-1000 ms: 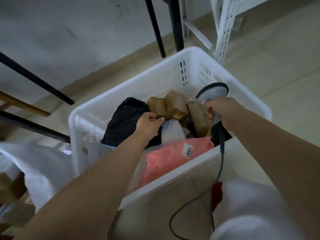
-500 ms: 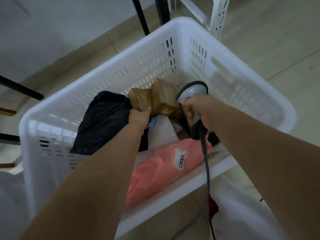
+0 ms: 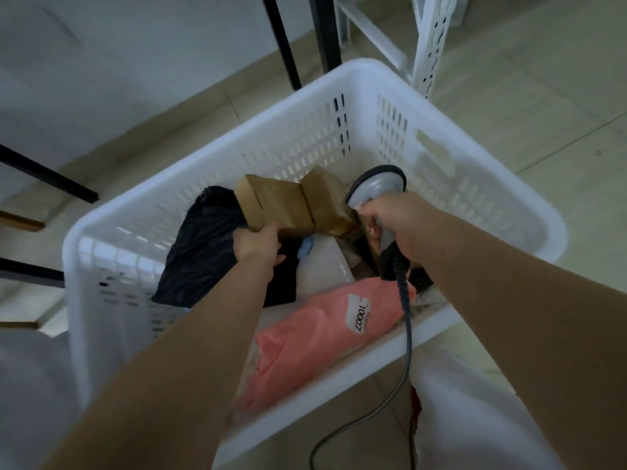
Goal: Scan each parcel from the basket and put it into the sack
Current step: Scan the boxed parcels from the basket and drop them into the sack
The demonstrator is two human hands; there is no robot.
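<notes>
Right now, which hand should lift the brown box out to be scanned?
Left. The left hand already has its grip on the brown box in the basket; the right hand holds the scanner.

One white slotted basket (image 3: pixel 441 137) fills mid-frame. Inside: two brown cardboard boxes (image 3: pixel 274 208) (image 3: pixel 327 201), one black bag (image 3: pixel 203 249), one pink mailer (image 3: pixel 315 337), one white packet (image 3: pixel 322 269). One handheld scanner (image 3: pixel 376 188), centre right.

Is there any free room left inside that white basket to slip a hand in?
Yes: the far right corner of the basket, beyond the scanner, looks bare. The near side is crowded by the pink parcel, black bag and brown boxes.
</notes>
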